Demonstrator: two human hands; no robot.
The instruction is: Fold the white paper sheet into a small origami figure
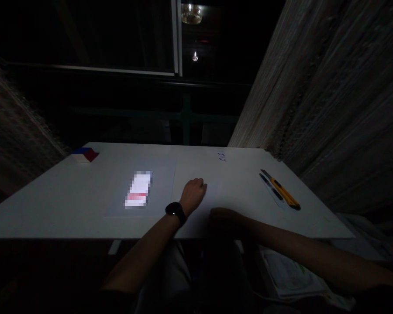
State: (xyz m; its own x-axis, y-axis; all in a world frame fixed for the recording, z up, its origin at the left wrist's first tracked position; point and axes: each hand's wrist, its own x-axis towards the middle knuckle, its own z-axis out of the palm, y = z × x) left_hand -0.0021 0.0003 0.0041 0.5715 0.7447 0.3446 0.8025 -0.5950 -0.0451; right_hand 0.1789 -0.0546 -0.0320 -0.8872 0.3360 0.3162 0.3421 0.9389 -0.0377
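My left hand [194,193], with a black watch [176,212] on its wrist, rests low over the middle of the white table. Its fingers are bent and close together; whatever may be under or in them is hidden. A faint pale sheet of paper [212,189] seems to lie beside and beneath it. My right hand [225,218] is in deep shadow by the table's front edge, just right of the left one. Its fingers cannot be made out. To the left, a lit phone [138,189] with a blurred screen lies on another sheet of paper [163,174].
On the table's right lie a yellow utility knife [284,192] and a pen [271,185]. Small dark curled marks or bits [222,156] show near the back edge. A red, white and blue block [84,155] stands back left. Curtains [278,74] hang at both sides.
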